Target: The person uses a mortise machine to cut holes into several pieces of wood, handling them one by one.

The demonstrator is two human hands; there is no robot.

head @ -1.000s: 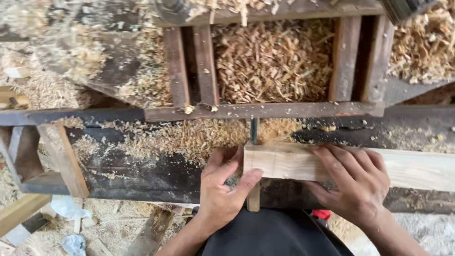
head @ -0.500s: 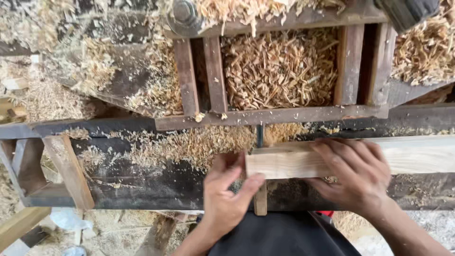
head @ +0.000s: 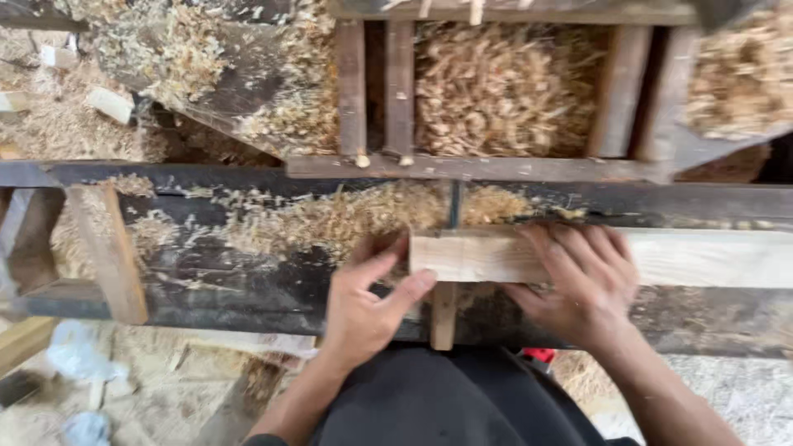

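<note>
Sawdust and curled wood shavings cover nearly everything on this dark, worn workbench, seen from straight above. Over on the far left, a short wooden post stands against the bench frame, with pale scraps lying on the floor below it. Moving in, the left hand sits at the end of a pale wooden plank, thumb stretched up against the plank's near edge at its cut end, fingers loosely curled and resting at that end; it steadies the wood rather than closing around it. Just beneath that cut end, a narrow wooden strip runs down the front of the bench, and a thin dark metal rod rises right behind the plank. Above all this, a slatted wooden frame holds a heaped pile of shavings. Now the right hand lies flat on top of the plank, fingers spread and pressing down, palm open, not wrapped around it. That plank stretches away to the right along the bench and runs out of view. Near the bottom edge, the person's dark clothing fills the middle.
</note>
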